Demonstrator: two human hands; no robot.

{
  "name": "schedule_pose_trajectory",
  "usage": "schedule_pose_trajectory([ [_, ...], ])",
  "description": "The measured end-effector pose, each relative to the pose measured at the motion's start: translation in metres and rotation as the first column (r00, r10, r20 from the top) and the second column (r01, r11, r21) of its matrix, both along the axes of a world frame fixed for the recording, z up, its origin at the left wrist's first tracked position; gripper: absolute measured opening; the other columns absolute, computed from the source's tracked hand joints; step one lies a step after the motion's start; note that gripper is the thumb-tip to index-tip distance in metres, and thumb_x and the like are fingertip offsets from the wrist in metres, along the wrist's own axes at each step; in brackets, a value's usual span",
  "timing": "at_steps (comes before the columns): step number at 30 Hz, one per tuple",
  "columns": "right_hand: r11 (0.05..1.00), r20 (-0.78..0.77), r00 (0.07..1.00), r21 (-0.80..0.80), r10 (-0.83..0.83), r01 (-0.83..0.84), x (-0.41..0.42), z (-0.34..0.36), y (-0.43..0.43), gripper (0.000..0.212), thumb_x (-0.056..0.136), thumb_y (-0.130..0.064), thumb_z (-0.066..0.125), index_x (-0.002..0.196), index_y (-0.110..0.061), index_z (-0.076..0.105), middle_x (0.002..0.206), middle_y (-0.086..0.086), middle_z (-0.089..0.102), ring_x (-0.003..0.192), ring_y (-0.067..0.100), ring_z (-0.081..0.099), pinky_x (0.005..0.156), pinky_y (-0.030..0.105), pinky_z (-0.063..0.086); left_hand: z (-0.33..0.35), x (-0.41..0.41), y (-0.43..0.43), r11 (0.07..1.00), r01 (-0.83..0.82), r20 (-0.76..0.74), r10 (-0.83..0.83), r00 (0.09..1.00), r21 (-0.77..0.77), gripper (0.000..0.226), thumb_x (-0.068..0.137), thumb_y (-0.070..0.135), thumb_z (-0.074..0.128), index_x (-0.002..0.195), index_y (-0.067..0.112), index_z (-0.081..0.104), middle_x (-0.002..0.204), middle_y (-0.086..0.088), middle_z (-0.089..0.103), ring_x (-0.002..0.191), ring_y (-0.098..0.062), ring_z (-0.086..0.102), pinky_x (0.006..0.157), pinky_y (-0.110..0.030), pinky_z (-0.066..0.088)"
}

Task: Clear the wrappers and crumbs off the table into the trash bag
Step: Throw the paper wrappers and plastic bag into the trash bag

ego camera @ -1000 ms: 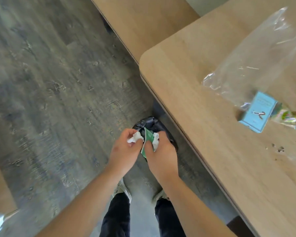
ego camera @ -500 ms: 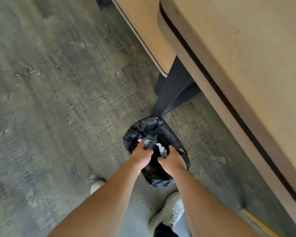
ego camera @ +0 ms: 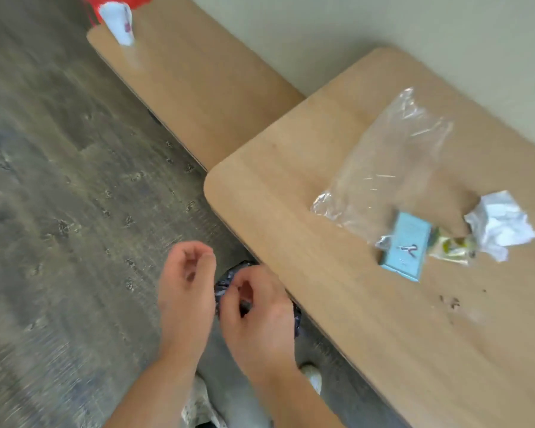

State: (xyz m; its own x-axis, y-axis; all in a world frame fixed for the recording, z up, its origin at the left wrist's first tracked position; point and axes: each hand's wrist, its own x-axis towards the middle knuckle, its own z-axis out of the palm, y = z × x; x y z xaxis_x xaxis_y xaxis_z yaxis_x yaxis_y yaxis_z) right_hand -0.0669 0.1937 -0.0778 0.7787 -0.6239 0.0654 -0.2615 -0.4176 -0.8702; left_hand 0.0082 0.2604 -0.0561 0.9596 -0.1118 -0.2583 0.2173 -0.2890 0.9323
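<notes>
My left hand (ego camera: 187, 282) and my right hand (ego camera: 255, 316) hover side by side above the floor, left of the table's edge, fingers loosely curled and empty. The black trash bag (ego camera: 226, 281) shows only as a dark crinkled patch between and under them. On the wooden table (ego camera: 291, 211) lie a clear plastic bag (ego camera: 393, 162), a light blue carton (ego camera: 406, 245), a green and yellow wrapper (ego camera: 451, 247), a crumpled white paper (ego camera: 501, 225) and dark crumbs (ego camera: 451, 302).
A second wooden table (ego camera: 198, 84) stands behind, along the wall, with a white cup-like item (ego camera: 119, 21) and something red at its far end. Grey wood-look floor (ego camera: 59, 196) spreads to the left. My shoes (ego camera: 312, 376) show below my hands.
The green and white wrappers that my hands pushed into the bag are gone from them. Both hands have lifted out empty, and my view has risen back to the tabletop.
</notes>
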Motion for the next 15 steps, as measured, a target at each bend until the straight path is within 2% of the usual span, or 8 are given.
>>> schedule_pose_trajectory([
  [3,0.996,0.282,0.958,-0.045,-0.061,0.076,0.012,0.083,-0.047,0.003,0.085,-0.007,0.056,0.083,-0.008,0.058,0.077,-0.002,0.058,0.070,0.015,0.053,0.063,0.028,0.046,0.082,0.003,-0.037,0.983,0.159,0.208,-0.136,0.969,-0.096,0.015,0.095,0.004,0.057,0.092,0.018,0.062,0.081,0.010,0.061,0.072,-0.009,0.057,0.069,-0.019,0.048],
  [6,0.989,0.405,0.909,-0.059,-0.102,0.137,0.015,0.137,-0.092,0.004,0.085,-0.005,0.056,0.085,-0.008,0.057,0.079,0.002,0.057,0.071,0.017,0.054,0.065,0.032,0.048,0.131,0.001,-0.083,0.935,0.325,0.364,-0.256,0.896,-0.143,0.020,0.092,-0.003,0.054,0.097,0.015,0.061,0.089,0.009,0.063,0.081,-0.004,0.060,0.074,-0.017,0.048],
  [9,0.975,0.470,0.872,-0.087,-0.140,0.204,0.002,0.161,-0.128,0.004,0.086,-0.005,0.054,0.088,-0.008,0.057,0.081,0.005,0.057,0.073,0.022,0.054,0.067,0.038,0.049,0.155,-0.009,-0.119,0.886,0.446,0.516,-0.327,0.792,-0.124,0.018,0.092,-0.001,0.051,0.101,0.011,0.059,0.096,0.002,0.062,0.089,-0.011,0.060,0.080,-0.025,0.050],
  [11,0.965,0.478,0.865,-0.115,-0.153,0.234,-0.011,0.163,-0.147,0.009,0.086,-0.006,0.054,0.093,-0.005,0.059,0.085,0.006,0.059,0.077,0.023,0.057,0.070,0.041,0.050,0.156,-0.016,-0.135,0.864,0.497,0.589,-0.361,0.723,-0.080,0.019,0.091,0.003,0.050,0.106,0.012,0.059,0.103,-0.001,0.061,0.094,-0.013,0.060,0.083,-0.025,0.050],
  [15,0.935,0.453,0.876,-0.213,-0.164,0.285,-0.037,0.149,-0.188,0.025,0.083,-0.005,0.056,0.108,0.000,0.060,0.104,0.009,0.063,0.094,0.026,0.060,0.079,0.033,0.049,0.135,-0.021,-0.168,0.847,0.530,0.612,-0.445,0.654,0.049,0.036,0.090,0.007,0.056,0.125,0.007,0.059,0.119,-0.005,0.061,0.104,-0.021,0.060,0.090,-0.029,0.051],
])
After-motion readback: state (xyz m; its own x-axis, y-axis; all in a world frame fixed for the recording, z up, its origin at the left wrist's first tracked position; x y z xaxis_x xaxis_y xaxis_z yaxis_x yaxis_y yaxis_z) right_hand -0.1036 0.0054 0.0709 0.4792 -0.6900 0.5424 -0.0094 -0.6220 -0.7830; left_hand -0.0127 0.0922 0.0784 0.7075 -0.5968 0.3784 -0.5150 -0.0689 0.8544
